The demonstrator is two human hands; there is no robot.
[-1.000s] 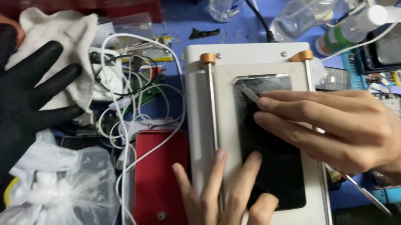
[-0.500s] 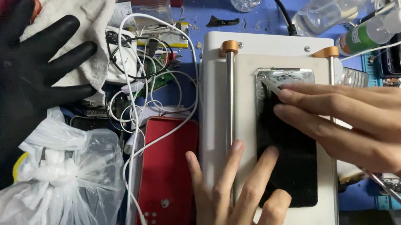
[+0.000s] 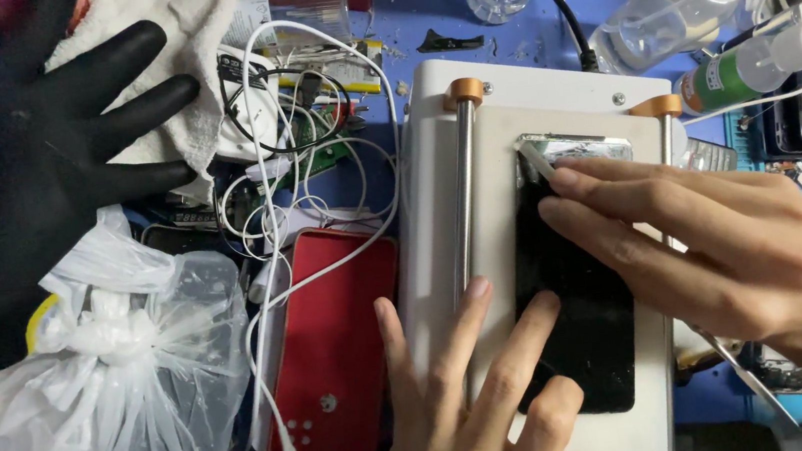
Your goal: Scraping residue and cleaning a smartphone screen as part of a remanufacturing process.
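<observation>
A black phone [image 3: 576,306] lies flat on a white machine plate [image 3: 430,212], right of centre in the frame, its long axis running from the upper to the lower edge of the picture, tilted slightly, with the cracked top end uppermost. The right hand [image 3: 716,250], entering from the right, lies over the phone with its grip narrow, fingertips pinching a thin pale blade [image 3: 536,160] at the phone's upper left corner. The left hand [image 3: 472,409], entering from the bottom edge, has its grip wide: fingers spread flat, pressing the phone's lower left edge. A red case [image 3: 335,354] lies left of the plate. A black-gloved hand [image 3: 43,176] fills the upper left.
</observation>
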